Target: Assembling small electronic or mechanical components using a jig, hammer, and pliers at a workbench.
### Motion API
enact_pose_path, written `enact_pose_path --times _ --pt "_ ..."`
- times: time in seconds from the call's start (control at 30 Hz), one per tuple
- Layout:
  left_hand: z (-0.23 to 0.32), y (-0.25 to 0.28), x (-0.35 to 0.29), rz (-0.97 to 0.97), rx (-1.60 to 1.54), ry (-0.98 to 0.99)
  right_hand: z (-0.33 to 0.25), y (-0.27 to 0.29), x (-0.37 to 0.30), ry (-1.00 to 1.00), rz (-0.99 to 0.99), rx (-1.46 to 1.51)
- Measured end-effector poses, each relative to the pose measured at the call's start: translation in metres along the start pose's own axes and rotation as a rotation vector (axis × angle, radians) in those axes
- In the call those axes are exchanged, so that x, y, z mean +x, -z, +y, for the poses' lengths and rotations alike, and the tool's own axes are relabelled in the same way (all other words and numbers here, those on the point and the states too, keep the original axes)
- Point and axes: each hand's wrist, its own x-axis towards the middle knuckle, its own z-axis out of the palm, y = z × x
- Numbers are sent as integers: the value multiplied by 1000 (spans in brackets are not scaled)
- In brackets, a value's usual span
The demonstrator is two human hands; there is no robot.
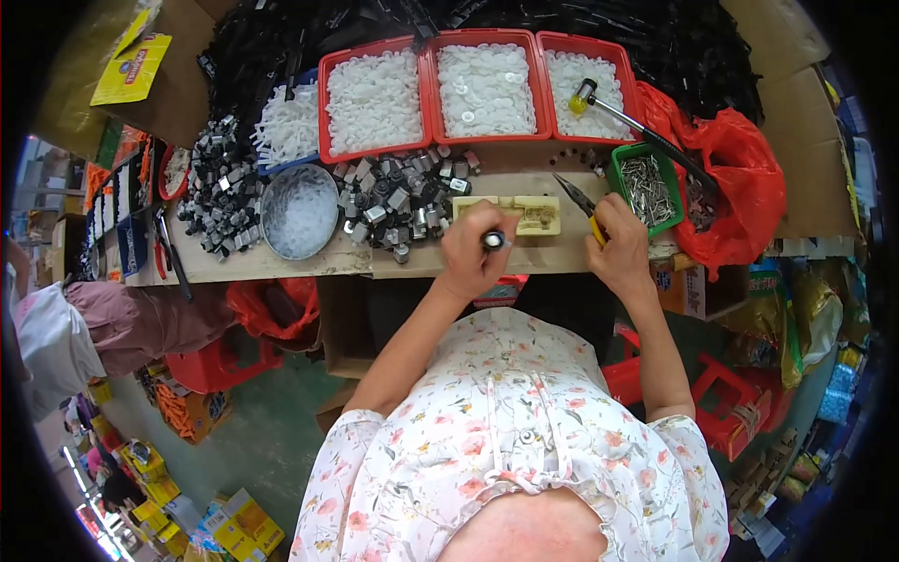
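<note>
My left hand [473, 251] is closed round a small dark cylindrical part [493, 241] with a whitish end pointing up. It is over the left end of a cream-coloured block with hollows [534, 217] on the table, hiding that end. In my right hand [620, 242] is a pair of needle-nose pliers [579, 199] with yellow handles. The dark jaws point up and left, just above the block's right end. Close by my right hand stands a green tray of metal pins or screws [648, 190].
Red trays [429, 98] of small white plastic parts line the back. Metal-and-black parts [398, 192] lie in heaps by a round metal dish [300, 212]. A hammer [646, 131] rests across the right tray. A red plastic bag [749, 187] is at right; a person's sleeve [140, 314] at left.
</note>
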Motion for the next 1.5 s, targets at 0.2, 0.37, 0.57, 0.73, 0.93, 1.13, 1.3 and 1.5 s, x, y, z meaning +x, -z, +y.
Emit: enact_pose_path --times 0.2,0.37,0.57,0.73,0.93,1.13,1.3,1.5 --pt "11 0 10 -13 191 -11 -14 11 -4 -5 39 123" --pt "32 15 20 -183 81 437 -33 26 -1 146 -19 128" --pt "40 16 19 -246 68 453 -39 27 2 224 -66 113" --pt "41 16 19 -296 12 408 -38 23 2 267 -104 42" --pt "38 29 18 -486 -316 722 -31 19 1 249 -180 91" --pt "30 30 18 -572 -1463 1182 -30 19 3 246 -262 295" --pt "22 16 19 -285 -1761 1321 -32 12 12 -6 -270 474" --pt "8 0 45 271 -1575 1361 -24 4 9 -95 -134 582"
